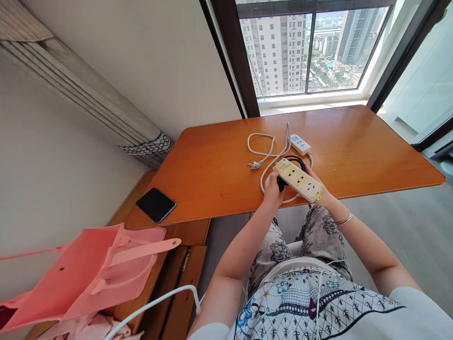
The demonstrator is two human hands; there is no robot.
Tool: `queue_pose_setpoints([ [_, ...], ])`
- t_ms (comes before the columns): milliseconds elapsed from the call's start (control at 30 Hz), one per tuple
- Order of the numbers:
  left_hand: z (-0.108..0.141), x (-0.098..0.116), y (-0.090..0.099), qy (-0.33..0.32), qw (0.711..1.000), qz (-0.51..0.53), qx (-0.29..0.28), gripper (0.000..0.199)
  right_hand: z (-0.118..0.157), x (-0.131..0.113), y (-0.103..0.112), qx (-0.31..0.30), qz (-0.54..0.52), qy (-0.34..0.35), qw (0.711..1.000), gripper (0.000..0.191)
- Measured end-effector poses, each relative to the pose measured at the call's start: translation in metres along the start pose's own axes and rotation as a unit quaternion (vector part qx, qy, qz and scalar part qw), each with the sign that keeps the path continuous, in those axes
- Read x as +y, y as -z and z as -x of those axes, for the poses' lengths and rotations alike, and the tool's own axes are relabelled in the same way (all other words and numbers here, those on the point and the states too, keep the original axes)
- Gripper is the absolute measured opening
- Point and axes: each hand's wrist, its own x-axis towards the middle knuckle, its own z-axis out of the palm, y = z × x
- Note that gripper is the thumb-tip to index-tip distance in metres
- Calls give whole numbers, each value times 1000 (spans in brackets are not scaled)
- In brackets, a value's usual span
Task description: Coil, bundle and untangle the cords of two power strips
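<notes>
A cream power strip with yellowed edges and several sockets is held over the table's near edge, tilted with its right end lower. My left hand is closed on its left end, next to a black part that is mostly covered. From behind and to the right, my right hand grips the strip; most of its fingers are hidden. A looped black cable shows just beyond the strip. Farther back lies a small white power strip, its white cord curling left to a plug.
The brown wooden table reaches back to a window. A dark tablet lies at the table's left edge. Below it, a pink bag stands open on a wooden cabinet. A white bent tube rises near my left arm.
</notes>
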Motion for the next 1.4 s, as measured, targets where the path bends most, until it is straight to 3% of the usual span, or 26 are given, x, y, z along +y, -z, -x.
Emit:
queue_pose_setpoints([
  [100,0,-3,0,8,1000,5,-7,35,3,4,1,26,15,5,1000,92],
  [267,2,-8,0,-5,999,16,-44,33,-1,9,-8,78,-133,-56,987,33],
  [367,5,-11,0,-23,999,10,-29,29,-3,9,-16,104,-154,-62,981,20],
  [633,5,-22,1,-95,995,-14,-42,31,-3,5,-26,169,-178,-79,966,36],
  [800,2,-21,2,-80,994,-17,-77,38,-12,4,-18,195,-206,-97,954,37],
  [1000,-4,-13,-1,-27,984,-79,-158,48,-28,5,-6,253,-193,-87,944,34],
  [1100,-11,-4,1,11,974,-129,-189,53,-43,-1,7,273,-185,-81,941,34],
  [1200,-21,6,10,15,968,-176,-177,49,-65,-14,32,298,-189,-77,932,28],
  [1400,-43,13,34,-122,946,-265,-142,30,-126,-47,106,419,-186,-53,887,19],
])
